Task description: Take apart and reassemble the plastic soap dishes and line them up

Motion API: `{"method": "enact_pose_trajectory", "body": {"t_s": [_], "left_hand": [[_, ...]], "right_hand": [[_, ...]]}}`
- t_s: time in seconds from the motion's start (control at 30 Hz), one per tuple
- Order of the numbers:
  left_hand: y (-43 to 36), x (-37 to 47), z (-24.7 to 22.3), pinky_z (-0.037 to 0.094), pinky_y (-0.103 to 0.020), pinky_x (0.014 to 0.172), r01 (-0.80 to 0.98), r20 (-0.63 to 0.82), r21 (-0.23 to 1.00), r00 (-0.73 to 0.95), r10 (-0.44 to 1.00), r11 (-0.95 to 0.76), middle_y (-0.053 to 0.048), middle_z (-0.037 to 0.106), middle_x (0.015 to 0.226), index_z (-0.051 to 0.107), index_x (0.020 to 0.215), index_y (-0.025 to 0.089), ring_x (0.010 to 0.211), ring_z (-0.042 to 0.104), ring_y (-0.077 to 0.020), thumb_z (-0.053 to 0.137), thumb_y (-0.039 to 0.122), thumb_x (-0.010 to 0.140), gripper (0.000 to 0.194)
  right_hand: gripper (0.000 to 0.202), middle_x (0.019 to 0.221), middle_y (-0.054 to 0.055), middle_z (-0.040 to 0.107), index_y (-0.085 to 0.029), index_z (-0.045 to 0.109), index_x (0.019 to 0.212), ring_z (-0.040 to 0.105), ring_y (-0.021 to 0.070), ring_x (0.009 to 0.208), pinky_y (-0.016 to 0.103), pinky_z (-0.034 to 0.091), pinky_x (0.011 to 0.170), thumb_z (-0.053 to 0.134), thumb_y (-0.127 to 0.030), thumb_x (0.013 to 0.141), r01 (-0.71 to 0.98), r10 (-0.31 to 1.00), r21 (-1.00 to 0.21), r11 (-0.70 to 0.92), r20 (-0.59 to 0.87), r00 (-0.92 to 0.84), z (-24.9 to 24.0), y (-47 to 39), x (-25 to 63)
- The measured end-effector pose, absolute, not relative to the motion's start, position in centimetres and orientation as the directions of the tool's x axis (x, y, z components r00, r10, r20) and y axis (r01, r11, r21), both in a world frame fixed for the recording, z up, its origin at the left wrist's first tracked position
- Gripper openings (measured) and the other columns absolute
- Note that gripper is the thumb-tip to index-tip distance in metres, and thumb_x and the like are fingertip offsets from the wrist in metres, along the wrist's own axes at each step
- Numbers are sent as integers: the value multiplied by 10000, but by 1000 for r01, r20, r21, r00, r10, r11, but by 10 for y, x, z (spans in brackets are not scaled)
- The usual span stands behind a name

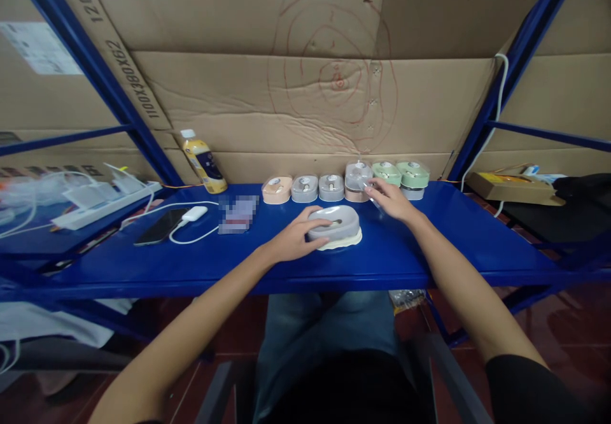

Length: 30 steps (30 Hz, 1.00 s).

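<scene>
My left hand [300, 236] grips the left end of a grey oval dish [344, 221], thumb in front and fingers over its top. The dish looks like a soap dish with a small slot in the middle. Beneath it, a cream piece with a wavy edge [347, 243] rests on the blue table. My right hand [392, 201] is farther back, its fingers closed on a clear plastic lid [377, 202] that is only partly visible. Those fingertips are right by a stacked box with a grey top [358, 174]; whether they touch it I cannot tell.
Along the back stand a peach box [277, 190], grey boxes [304, 188] and green boxes [414, 174], several with clear covers. To the left are a yellow bottle [204, 162], a phone [162, 226], a white charger [195, 214] and a blurred packet [238, 214]. Blue posts frame the table [305, 277].
</scene>
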<state>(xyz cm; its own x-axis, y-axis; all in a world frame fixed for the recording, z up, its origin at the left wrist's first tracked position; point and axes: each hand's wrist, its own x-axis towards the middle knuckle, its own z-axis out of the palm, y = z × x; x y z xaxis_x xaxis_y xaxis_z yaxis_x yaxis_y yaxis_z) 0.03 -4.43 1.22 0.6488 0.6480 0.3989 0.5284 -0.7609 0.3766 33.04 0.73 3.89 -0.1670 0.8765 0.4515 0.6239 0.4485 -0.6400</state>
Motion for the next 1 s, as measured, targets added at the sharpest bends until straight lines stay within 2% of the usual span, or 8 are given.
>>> {"method": "enact_pose_trajectory", "body": {"t_s": [0.2, 0.3, 0.4, 0.53, 0.63, 0.73, 0.9, 1.0], "left_hand": [[-45, 10, 9, 398, -522, 1282, 465, 361, 402, 711, 603, -789, -151, 467, 1603, 644, 1439, 243, 1514, 481, -338, 727, 432, 950, 530], [-41, 9, 5, 402, -563, 1267, 486, 354, 458, 668, 654, -744, -180, 485, 1609, 476, 1571, 226, 1498, 500, -364, 803, 472, 883, 800], [-37, 9, -1, 419, -614, 1235, 483, 348, 570, 591, 728, -665, -226, 482, 1619, 289, 1654, 209, 1492, 503, -410, 896, 536, 770, 1121], [-31, 8, -9, 426, -627, 1213, 439, 347, 651, 553, 757, -619, -250, 496, 1604, 224, 1663, 198, 1491, 501, -434, 944, 561, 686, 1267], [-28, 7, -13, 421, -628, 1211, 438, 352, 650, 550, 757, -621, -245, 496, 1606, 234, 1658, 209, 1491, 498, -442, 951, 577, 664, 1280], [-27, 7, -12, 423, -614, 1214, 459, 361, 623, 551, 753, -634, -221, 471, 1635, 276, 1646, 233, 1495, 493, -439, 957, 575, 658, 1248], [-29, 7, -6, 428, -564, 1237, 473, 418, 528, 578, 701, -705, -176, 541, 1604, 450, 1573, 217, 1468, 540, -394, 905, 563, 737, 1013], [-31, -1, -3, 430, -555, 1241, 506, 473, 499, 522, 710, -704, -163, 567, 1595, 484, 1566, 212, 1459, 560, -381, 875, 546, 761, 955]], "right_hand": [[558, 1062, 125, 798, -196, 686, 1338, 751, 307, 946, 497, 605, 910, 628, -614, 973, 616, 869, -633, 468, 455, -194, 37, 6, 326], [602, 1150, 122, 793, -202, 692, 1340, 744, 315, 1016, 506, 592, 954, 737, -603, 893, 591, 820, -577, 564, 478, -316, 38, -2, 317], [654, 1273, 112, 771, -220, 714, 1326, 729, 310, 1131, 490, 566, 1036, 848, -574, 793, 472, 693, -507, 721, 506, -514, 38, -13, 301], [759, 1377, 99, 733, -266, 696, 1389, 690, 320, 1265, 507, 518, 1123, 905, -587, 734, 399, 581, -432, 809, 484, -655, 33, -21, 278], [788, 1432, 95, 695, -306, 668, 1442, 652, 331, 1330, 526, 499, 1148, 899, -598, 748, 398, 561, -408, 822, 458, -689, 27, -19, 269], [770, 1416, 95, 696, -318, 670, 1449, 660, 331, 1312, 525, 511, 1137, 884, -606, 768, 382, 559, -425, 820, 456, -692, 23, -15, 266], [848, 1452, 92, 669, -327, 632, 1497, 640, 342, 1342, 518, 501, 1165, 866, -677, 761, 374, 557, -440, 817, 430, -710, 19, -12, 269], [782, 1489, 113, 651, -307, 614, 1512, 621, 350, 1371, 555, 490, 1180, 683, -770, 886, 401, 625, -494, 771, 472, -622, 20, -7, 278]]}}
